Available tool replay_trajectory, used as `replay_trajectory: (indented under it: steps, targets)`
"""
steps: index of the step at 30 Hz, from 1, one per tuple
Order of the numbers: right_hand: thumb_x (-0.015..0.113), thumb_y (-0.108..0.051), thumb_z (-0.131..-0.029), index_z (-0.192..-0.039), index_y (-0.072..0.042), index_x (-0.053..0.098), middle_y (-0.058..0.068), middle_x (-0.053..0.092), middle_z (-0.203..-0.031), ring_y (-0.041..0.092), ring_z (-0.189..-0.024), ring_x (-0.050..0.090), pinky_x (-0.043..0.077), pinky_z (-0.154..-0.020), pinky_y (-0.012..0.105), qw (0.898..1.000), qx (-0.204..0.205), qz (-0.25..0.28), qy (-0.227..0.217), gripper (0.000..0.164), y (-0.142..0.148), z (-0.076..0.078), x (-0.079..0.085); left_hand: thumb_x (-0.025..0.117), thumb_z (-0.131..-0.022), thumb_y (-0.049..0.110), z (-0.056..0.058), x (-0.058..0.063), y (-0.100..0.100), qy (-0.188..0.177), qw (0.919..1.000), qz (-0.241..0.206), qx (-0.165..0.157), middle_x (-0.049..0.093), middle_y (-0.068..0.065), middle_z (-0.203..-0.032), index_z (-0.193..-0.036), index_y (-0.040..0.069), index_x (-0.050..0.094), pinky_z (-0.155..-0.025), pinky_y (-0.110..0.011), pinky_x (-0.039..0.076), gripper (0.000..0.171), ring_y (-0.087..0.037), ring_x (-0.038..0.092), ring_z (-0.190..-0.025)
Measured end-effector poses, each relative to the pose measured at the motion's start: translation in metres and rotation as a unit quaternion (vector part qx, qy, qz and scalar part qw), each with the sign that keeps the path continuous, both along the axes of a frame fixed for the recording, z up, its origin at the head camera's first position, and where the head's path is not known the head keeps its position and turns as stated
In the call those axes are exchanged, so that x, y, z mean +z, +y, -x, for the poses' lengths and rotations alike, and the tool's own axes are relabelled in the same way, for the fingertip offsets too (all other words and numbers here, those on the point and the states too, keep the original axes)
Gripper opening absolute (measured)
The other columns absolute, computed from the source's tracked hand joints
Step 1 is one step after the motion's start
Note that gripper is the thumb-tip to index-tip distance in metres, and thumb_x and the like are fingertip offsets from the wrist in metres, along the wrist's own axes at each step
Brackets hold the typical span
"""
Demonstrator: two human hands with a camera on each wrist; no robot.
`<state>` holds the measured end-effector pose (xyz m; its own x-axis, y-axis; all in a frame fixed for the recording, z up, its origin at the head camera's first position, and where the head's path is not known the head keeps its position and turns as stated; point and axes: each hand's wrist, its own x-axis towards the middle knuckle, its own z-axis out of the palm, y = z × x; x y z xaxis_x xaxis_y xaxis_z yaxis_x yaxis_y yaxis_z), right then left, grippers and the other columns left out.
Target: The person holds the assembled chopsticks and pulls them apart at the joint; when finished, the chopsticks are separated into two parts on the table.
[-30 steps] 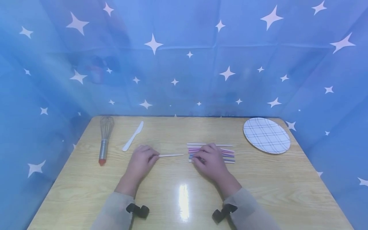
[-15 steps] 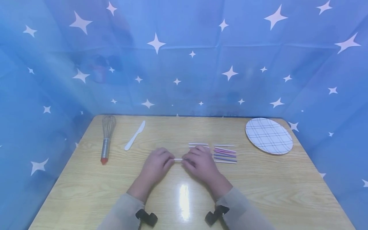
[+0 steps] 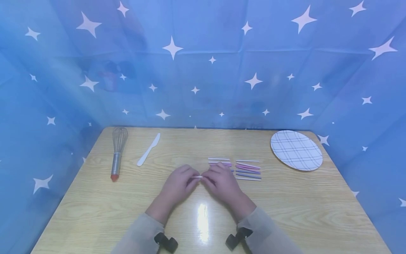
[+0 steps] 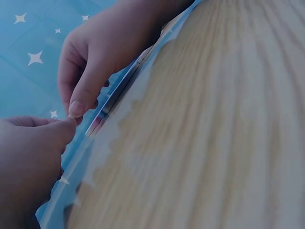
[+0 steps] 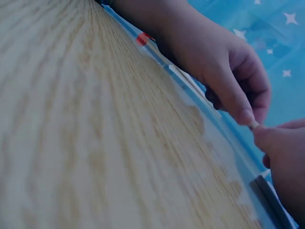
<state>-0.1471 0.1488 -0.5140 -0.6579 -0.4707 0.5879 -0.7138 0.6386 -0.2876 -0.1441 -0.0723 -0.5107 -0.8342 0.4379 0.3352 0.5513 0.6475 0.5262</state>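
Both hands meet low over the middle of the table, fingertips almost together. My left hand (image 3: 178, 182) pinches a thin white stick (image 3: 198, 176) between thumb and fingers. My right hand (image 3: 222, 182) pinches the stick's other end, so only a short piece shows between them. In the right wrist view a pale bit of the white stick (image 5: 253, 125) stands out at the left thumb tip. Just beyond the right hand lie two columns of thin sticks: white, pink and dark ones in the right column (image 3: 248, 169), and a left column (image 3: 219, 159) partly hidden by that hand.
A whisk (image 3: 118, 151) with a red-tipped handle lies at the table's left, beside a white plastic knife (image 3: 149, 149). An oval checked plate (image 3: 296, 150) is at the back right. A blue star-patterned cloth (image 3: 203, 81) hangs behind the wooden table (image 3: 301, 211).
My left hand has moved right with the white stick. My right hand has shifted left from over the sticks to meet it, and the gap between the hands has narrowed.
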Motion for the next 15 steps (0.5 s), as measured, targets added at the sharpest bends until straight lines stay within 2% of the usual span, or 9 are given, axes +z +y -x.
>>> replay_trajectory:
  steps: [3,8,15]
  targets:
    - [0.082,-0.028,-0.094,-0.099,-0.016,0.082,-0.004,0.076,-0.098,0.019,-0.098,0.064,0.052,-0.09,0.038,1.0,-0.005,-0.003,0.004,0.014,0.001,-0.001,0.0,0.074,-0.103,0.032,0.0,0.0,0.004,0.006,0.9999,-0.009,-0.002,0.07,0.009,-0.105,-0.109,0.018,0.076,-0.094,-0.033,0.057,0.015,-0.01,0.066,-0.099]
    - [0.082,-0.028,-0.094,-0.099,-0.016,0.082,-0.004,0.077,-0.101,0.022,-0.105,0.066,0.052,-0.098,0.042,1.0,-0.009,0.003,0.001,0.013,0.007,-0.003,-0.002,0.075,-0.102,0.03,0.0,-0.002,0.009,-0.017,0.9995,-0.026,0.005,0.068,0.011,-0.102,-0.105,0.017,0.076,-0.091,-0.032,0.058,0.014,-0.009,0.064,-0.098]
    - [0.081,-0.027,-0.094,-0.102,-0.016,0.082,-0.003,0.078,-0.103,0.02,-0.103,0.066,0.05,-0.098,0.046,1.0,-0.011,0.024,-0.009,0.013,0.02,-0.005,-0.002,0.072,-0.104,0.033,0.0,-0.002,0.021,-0.038,0.9989,-0.026,0.005,0.069,0.011,-0.104,-0.106,0.018,0.076,-0.092,-0.031,0.058,0.016,-0.009,0.065,-0.1]
